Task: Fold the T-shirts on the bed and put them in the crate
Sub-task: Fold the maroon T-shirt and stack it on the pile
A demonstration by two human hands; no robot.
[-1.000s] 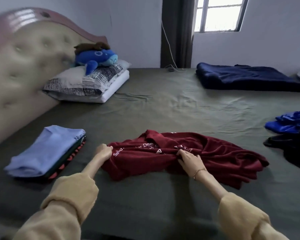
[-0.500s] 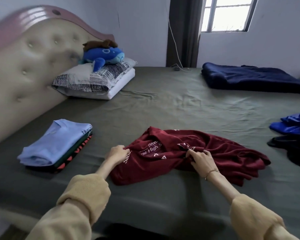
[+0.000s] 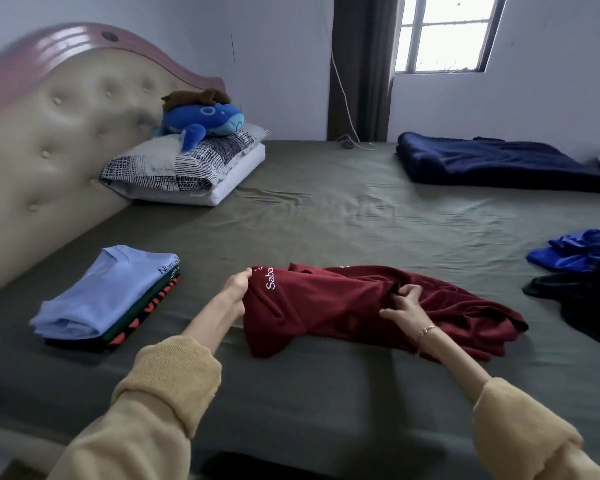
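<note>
On the bed (image 3: 326,220), a crumpled maroon T-shirt (image 3: 343,306) stretches left to right between both hands: left hand (image 3: 238,284) pinches its left end, right hand (image 3: 404,306) grips its middle.

The blue T-shirt (image 3: 582,249) and dark clothes (image 3: 579,292) run off the right edge.

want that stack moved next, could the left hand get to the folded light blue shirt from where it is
Probably yes: the folded light blue shirt lies just left of the left hand with bare sheet between, but that hand grips the maroon shirt.
</note>
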